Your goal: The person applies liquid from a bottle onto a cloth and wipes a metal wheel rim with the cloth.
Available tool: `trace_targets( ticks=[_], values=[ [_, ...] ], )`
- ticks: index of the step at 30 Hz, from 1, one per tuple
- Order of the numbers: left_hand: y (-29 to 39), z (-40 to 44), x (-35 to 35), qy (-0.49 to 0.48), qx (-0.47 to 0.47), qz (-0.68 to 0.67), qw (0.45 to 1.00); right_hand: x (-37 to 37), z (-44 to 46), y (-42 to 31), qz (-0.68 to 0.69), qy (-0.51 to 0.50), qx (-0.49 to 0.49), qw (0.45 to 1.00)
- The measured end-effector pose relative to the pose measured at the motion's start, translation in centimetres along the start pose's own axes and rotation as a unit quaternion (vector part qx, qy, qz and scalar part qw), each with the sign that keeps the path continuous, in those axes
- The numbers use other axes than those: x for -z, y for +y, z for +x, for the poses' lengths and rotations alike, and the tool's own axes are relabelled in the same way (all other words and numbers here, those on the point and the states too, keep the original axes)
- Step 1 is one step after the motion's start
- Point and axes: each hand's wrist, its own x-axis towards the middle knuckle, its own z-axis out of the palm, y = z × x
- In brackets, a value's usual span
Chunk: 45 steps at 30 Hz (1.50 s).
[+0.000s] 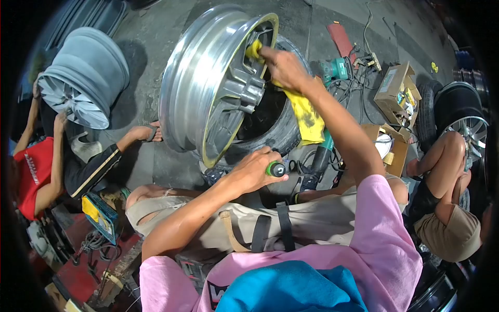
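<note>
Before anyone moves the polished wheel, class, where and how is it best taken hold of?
Probably from both sides: hook the far lip from the left, and wrap a thick spoke from the right. The wheel stands on edge, spoked face turned right, so its lip offers an edge and the gaps between spokes leave finger room.

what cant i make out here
All in the head view:
Green-and-black cylinder: far end hidden by left hand
Pink short-sleeved shirt: print partly covered by blue cloth
Upper brown cardboard box: contents too small to name
Black round wheel, bottom right: cut off by dark lens edge
</note>
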Motion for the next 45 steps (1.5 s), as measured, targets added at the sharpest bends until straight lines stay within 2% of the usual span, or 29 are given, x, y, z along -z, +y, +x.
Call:
trace_targets(
  ticks=[1,3,5,8,11,13,16,19,21,23,24,26,29,36,38,43,45],
  values=[
    [-0.1,0.0,0.0,0.002,0.001,0.001,1.0,0.0,0.9,0.9,0.001,0.0,0.002,1.0],
    [-0.1,-0.2,-0.1,-0.003,-0.006,0.005,1.0,0.6,2.4,2.2,-0.02,0.125,-0.007,0.992],
    [-0.4,-0.2,-0.4,0.003,-0.011,0.008,1.0,0.5,2.6,2.6,-0.022,0.122,0.013,0.992],
    [-0.2,-0.2,-0.7,0.007,-0.012,0.009,1.0,-1.0,0.9,0.3,-0.073,0.066,-0.047,0.994],
    [-0.3,-0.3,-0.3,0.006,-0.006,0.013,1.0,-1.6,-1.6,-2.4,-0.036,0.057,0.054,0.996],
    [0.1,-0.1,-0.3,0.001,-0.01,0.011,1.0,-1.1,-1.4,-2.2,-0.055,0.047,0.048,0.996],
    [0.2,-0.1,-0.3,-0.007,-0.003,0.018,1.0,-0.1,1.5,-1.0,-0.064,0.08,-0.073,0.992],
    [-0.2,0.0,-0.5,0.004,-0.024,0.011,1.0,-1.2,1.1,-2.2,-0.006,0.128,-0.082,0.988],
    [-0.3,0.1,-0.6,0.005,-0.025,0.019,1.0,-1.4,0.3,-2.4,-0.002,0.082,-0.035,0.996],
    [-0.3,0.2,-0.6,0.001,-0.024,0.014,1.0,-1.2,0.0,-1.7,-0.018,0.097,0.011,0.995],
    [-0.4,0.3,-0.6,0.0,-0.021,0.01,1.0,-0.9,0.5,-0.9,-0.018,0.098,0.011,0.995],
    [-0.2,0.1,-0.4,0.0,-0.017,0.013,1.0,-0.7,2.0,1.1,-0.124,0.067,-0.024,0.99],
    [-0.1,-0.1,-0.5,-0.003,-0.015,0.023,1.0,0.5,1.9,0.0,-0.141,0.078,0.024,0.987],
    [-1.1,-0.4,-1.0,0.005,-0.031,0.004,0.999,-1.4,2.1,-1.3,-0.106,0.154,-0.006,0.982],
    [-0.9,-0.5,-0.8,0.002,-0.036,0.003,0.999,-0.5,2.5,-0.8,-0.091,0.135,0.031,0.986],
    [-0.8,-0.3,-0.5,-0.018,-0.018,0.007,1.0,-0.4,0.9,-2.0,-0.056,0.074,0.04,0.995],
    [-0.7,-0.3,-0.5,-0.02,-0.021,0.016,0.999,-0.9,-0.2,-2.5,-0.024,0.043,0.072,0.996]
  ],
)
